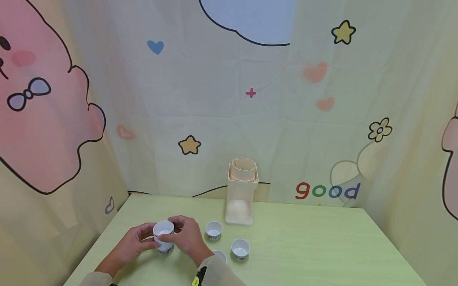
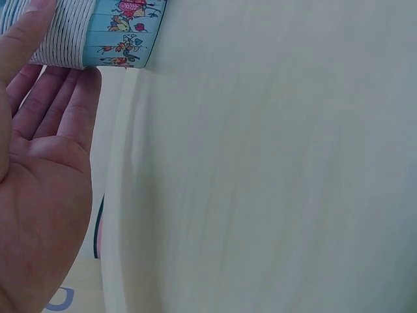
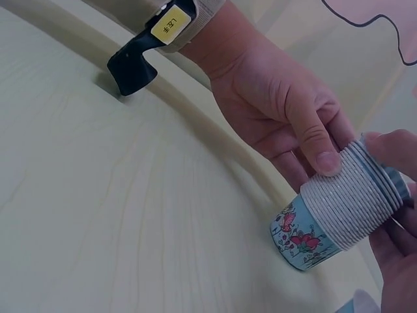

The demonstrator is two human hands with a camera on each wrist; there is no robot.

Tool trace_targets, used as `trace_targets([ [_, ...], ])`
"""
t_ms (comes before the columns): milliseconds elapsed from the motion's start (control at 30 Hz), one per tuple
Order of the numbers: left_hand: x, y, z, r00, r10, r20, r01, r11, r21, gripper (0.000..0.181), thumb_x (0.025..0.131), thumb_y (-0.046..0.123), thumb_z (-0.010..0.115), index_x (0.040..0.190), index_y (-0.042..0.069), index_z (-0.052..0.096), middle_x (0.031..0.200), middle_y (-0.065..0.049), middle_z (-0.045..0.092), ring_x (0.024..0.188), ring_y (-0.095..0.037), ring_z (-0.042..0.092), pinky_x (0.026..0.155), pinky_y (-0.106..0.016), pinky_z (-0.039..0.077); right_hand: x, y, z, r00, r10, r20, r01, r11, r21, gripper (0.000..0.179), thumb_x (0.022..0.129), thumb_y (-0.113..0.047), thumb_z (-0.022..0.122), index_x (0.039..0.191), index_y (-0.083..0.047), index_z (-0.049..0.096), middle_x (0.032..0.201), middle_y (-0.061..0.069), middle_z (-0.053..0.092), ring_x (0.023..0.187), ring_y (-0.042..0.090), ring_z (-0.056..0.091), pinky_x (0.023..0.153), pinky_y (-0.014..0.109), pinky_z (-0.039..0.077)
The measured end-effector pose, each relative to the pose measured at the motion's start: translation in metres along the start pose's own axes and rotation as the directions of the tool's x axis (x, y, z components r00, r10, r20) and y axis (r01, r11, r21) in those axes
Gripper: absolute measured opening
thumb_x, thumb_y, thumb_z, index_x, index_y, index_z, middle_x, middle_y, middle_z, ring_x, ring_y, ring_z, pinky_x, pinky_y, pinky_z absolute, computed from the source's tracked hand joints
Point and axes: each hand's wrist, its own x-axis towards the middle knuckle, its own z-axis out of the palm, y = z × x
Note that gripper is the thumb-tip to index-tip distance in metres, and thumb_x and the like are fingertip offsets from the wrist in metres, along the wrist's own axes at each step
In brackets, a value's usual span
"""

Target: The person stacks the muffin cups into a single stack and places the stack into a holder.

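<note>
A stack of nested paper cups [image 1: 165,243], light blue with a floral print, stands upright over the left part of the table. White rolled rims make close ridges along most of the stack [image 3: 348,195] in the right wrist view. My left hand [image 1: 133,241] grips its side, thumb in front and fingers behind. My right hand [image 1: 189,237] pinches the upper end between thumb and fingers; there the top rims [image 3: 384,173] sit slightly apart from the ones below. In the left wrist view, the left hand [image 2: 49,169] has its thumb across the rims.
Single paper cups stand mouth up right of the hands: one farther back [image 1: 213,231], one to the right [image 1: 240,249], one partly behind the right forearm [image 1: 220,255]. A cream cup dispenser [image 1: 239,210] stands at the table's back edge, before a printed curtain [image 1: 222,99].
</note>
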Motion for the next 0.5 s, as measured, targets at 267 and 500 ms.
trace_targets([
  [267, -0.0005, 0.0000, 0.0005, 1.000, 0.014, -0.002, -0.014, 1.000, 0.003, 0.064, 0.089, 0.009, 0.079, 0.139, -0.016, 0.048, 0.133, -0.021, 0.064, 0.111, 0.003, 0.064, 0.093, -0.017, 0.056, -0.0004, 0.0001, -0.0008, 1.000, 0.022, 0.010, -0.022, 1.000, -0.019, 0.045, 0.073, -0.009, 0.093, 0.115, -0.007, 0.074, 0.105, -0.001, 0.076, 0.092, 0.008, 0.069, 0.086, 0.025, 0.061],
  [500, -0.0005, 0.0025, 0.0009, 1.000, 0.002, -0.012, -0.002, 1.000, 0.009, 0.064, 0.089, 0.010, 0.080, 0.139, -0.015, 0.049, 0.136, -0.033, 0.058, 0.111, 0.004, 0.063, 0.093, -0.016, 0.056, -0.0013, -0.0037, -0.0012, 0.999, 0.032, 0.014, -0.031, 0.998, -0.051, 0.045, 0.073, -0.009, 0.093, 0.114, -0.004, 0.074, 0.101, 0.000, 0.077, 0.089, 0.008, 0.069, 0.083, 0.024, 0.060],
])
